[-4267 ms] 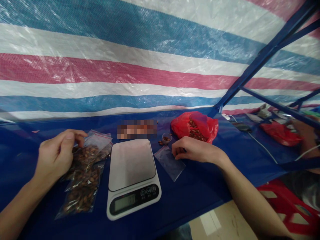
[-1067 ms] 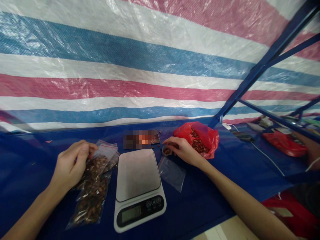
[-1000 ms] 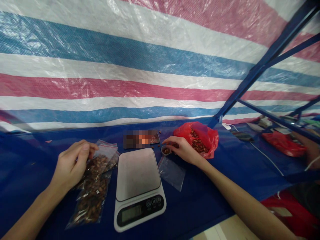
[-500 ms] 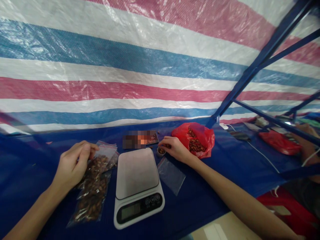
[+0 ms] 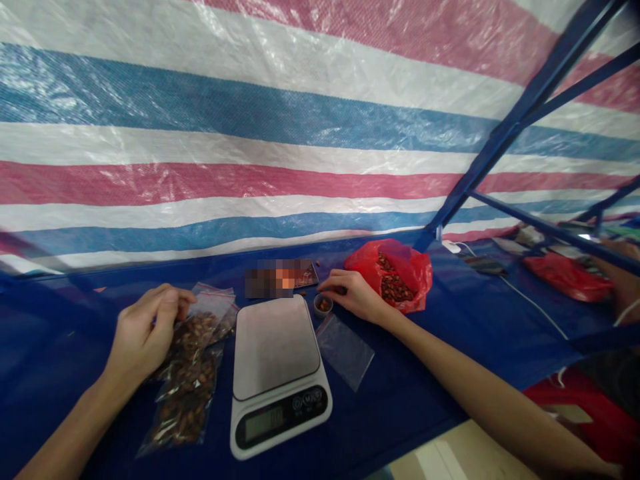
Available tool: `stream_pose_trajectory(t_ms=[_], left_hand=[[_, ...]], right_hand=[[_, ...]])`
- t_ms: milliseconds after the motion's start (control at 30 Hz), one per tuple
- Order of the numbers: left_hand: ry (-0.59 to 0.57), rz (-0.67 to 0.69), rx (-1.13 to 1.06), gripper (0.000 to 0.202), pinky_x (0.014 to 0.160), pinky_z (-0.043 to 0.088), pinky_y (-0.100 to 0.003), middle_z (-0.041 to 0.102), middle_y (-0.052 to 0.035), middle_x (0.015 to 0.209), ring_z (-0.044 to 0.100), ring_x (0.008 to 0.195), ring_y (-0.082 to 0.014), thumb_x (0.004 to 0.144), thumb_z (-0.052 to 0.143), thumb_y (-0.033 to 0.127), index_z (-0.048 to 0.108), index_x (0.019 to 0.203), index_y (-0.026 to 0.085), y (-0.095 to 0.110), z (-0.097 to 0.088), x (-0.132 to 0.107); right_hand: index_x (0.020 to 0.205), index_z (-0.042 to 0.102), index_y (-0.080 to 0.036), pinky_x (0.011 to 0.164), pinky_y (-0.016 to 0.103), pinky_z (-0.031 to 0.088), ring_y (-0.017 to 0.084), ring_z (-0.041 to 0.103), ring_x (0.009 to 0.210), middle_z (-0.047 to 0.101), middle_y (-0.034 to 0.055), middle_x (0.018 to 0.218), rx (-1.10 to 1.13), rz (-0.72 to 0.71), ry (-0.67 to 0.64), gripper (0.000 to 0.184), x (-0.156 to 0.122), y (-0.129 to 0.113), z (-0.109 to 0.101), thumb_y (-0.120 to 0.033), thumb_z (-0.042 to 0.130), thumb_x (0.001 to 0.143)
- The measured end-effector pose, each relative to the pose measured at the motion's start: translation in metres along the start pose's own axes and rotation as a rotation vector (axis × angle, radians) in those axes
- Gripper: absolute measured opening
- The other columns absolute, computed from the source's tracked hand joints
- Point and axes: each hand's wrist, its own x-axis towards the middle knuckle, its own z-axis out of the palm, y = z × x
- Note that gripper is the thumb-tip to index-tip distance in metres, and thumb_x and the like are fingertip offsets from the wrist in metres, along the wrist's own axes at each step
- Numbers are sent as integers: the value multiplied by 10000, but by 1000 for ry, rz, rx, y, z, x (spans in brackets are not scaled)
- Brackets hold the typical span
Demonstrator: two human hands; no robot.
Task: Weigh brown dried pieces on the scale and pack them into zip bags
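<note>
— While our left hand (image 5: 143, 333) rests on the full bags of nuts (image 5: 187, 377), what do its fingers do?

— They are curled shut, thumb to fingertips, pinching the top of one bag. Our right hand (image 5: 353, 297) is bent around the little cup (image 5: 323, 305). The fingers touch its far side, but we cannot tell if they truly hold it.

— Where is the cup?

— It sits on the blue table (image 5: 425, 373), just past the far right corner of the scale (image 5: 277, 373), with a few nuts inside. The empty clear bag (image 5: 345, 350) lies flat near it, on our side. The red bag (image 5: 395, 275) of nuts is open just behind our right hand.

— What could go wrong?

— We think the cup could tip, because it is small and our fingers push from one side. Then nuts would roll over the table. The open red bag could also spill if our wrist bumps it.

— What has changed?

— A few seconds ago our right hand lay on the empty clear bag. Now it has gone up to the cup. Our left hand has stayed on the full bags.
</note>
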Motion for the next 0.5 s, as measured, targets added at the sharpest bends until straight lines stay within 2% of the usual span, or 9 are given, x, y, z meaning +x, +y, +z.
stream_pose_trajectory(t_ms=[67,133,300,433,500], left_hand=[[4,-2,-5,434,737,471,-294,692,-32,757,642,743,-168,1054,396,367,636,733,200,1,-1,0],[3,-1,-7,434,742,470,-295,693,-35,761,642,748,-169,1054,397,365,635,732,199,1,-1,-1],[-1,1,-12,402,734,468,-293,664,-18,735,629,722,-167,1056,414,347,675,794,189,-1,0,-2],[3,23,-29,393,731,467,-297,653,-13,728,623,722,-167,1059,419,341,676,802,193,0,1,-1],[10,22,-32,393,718,467,-303,652,-12,725,619,709,-169,1058,422,346,678,802,197,1,1,-1]], right_hand=[[986,823,-191,657,272,454,154,591,714,669,28,823,79,46,120,117,0,-7,-4,-267,745,943],[975,816,-202,655,278,459,159,601,726,682,26,829,174,93,187,148,-1,-16,-9,-335,786,918],[1015,826,-217,647,267,457,150,620,746,694,25,894,228,65,42,259,-5,-28,-16,-387,885,828],[1034,811,-197,787,299,505,181,680,880,758,58,969,160,22,103,145,4,-29,-14,-295,723,972],[1000,809,-182,783,300,507,179,685,856,774,64,954,103,5,54,170,14,-31,-11,-269,663,1003]])
